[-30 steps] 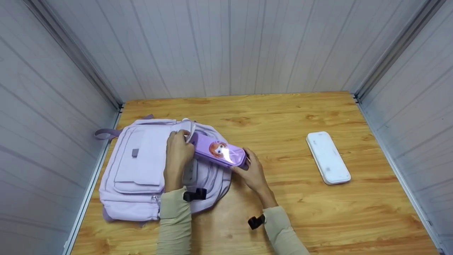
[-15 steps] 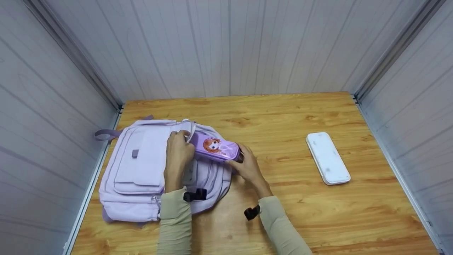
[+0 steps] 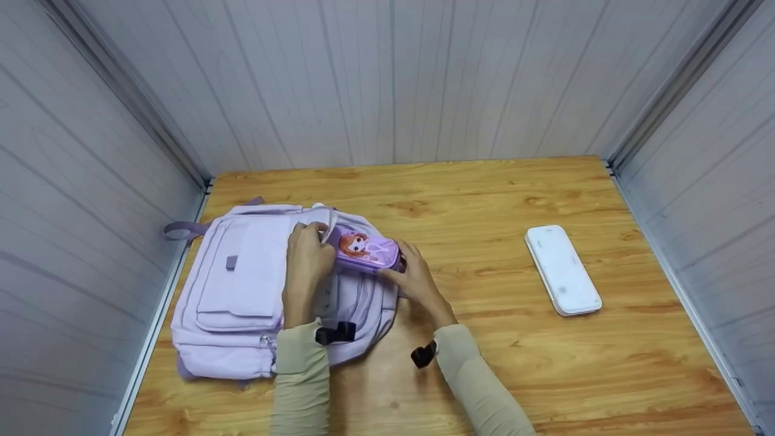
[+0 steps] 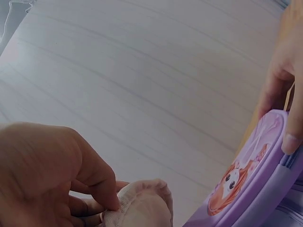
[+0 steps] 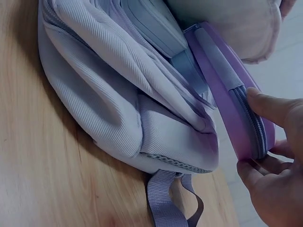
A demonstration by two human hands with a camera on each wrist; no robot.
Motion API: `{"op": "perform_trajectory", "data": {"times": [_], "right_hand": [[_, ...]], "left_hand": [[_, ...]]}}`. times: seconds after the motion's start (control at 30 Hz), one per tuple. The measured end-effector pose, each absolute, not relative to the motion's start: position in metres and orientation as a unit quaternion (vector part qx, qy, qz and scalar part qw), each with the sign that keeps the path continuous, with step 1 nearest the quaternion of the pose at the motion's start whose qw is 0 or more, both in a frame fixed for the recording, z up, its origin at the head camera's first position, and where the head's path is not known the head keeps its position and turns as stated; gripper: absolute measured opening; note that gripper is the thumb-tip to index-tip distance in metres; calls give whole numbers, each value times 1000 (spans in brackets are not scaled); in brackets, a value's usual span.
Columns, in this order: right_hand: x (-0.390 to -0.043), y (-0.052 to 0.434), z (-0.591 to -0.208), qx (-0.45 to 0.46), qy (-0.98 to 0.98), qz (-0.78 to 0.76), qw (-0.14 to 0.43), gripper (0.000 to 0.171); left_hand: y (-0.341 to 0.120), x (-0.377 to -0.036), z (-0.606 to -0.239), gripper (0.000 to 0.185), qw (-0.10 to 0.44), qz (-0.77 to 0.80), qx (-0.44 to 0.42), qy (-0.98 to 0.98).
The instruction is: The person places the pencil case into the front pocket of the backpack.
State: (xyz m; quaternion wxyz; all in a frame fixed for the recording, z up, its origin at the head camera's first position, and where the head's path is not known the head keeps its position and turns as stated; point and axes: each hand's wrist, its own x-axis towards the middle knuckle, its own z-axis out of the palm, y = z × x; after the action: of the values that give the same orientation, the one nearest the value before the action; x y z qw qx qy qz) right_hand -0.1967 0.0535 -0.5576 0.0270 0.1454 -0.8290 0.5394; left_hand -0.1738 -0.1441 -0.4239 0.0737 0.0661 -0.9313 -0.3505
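Near the left edge of the wooden table (image 3: 484,200), a lilac fabric backpack (image 3: 242,297) lay flat. Left hand (image 3: 307,263) pinched the edge of its opened flap, holding it up. Right hand (image 3: 412,280) gripped the end of a purple zippered pencil case with a cartoon girl print (image 3: 366,249), partway inside the opening. No readable writing on it. White oblong plastic case (image 3: 563,269) lay well apart, toward the right edge.

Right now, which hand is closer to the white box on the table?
Right. The right hand grips the purple pencil case at the backpack, on the side toward the white box. The left hand holds the backpack's flap, farther away.
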Motion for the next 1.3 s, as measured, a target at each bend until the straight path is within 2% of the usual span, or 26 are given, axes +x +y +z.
{"op": "perform_trajectory", "data": {"times": [0.37, 1.1, 1.3], "right_hand": [[-202, 44, -558, 138, -834, 534, 23, 71], [-212, 52, -556, 178, -825, 537, 2, 71], [-213, 60, -555, 174, -803, 569, -35, 73]], "left_hand": [[-142, -175, -425, 37, 68, -354, 63, -930], [-142, -176, -424, 35, 107, -351, 65, -928], [-144, -177, -423, 35, 100, -352, 74, -928]]}}
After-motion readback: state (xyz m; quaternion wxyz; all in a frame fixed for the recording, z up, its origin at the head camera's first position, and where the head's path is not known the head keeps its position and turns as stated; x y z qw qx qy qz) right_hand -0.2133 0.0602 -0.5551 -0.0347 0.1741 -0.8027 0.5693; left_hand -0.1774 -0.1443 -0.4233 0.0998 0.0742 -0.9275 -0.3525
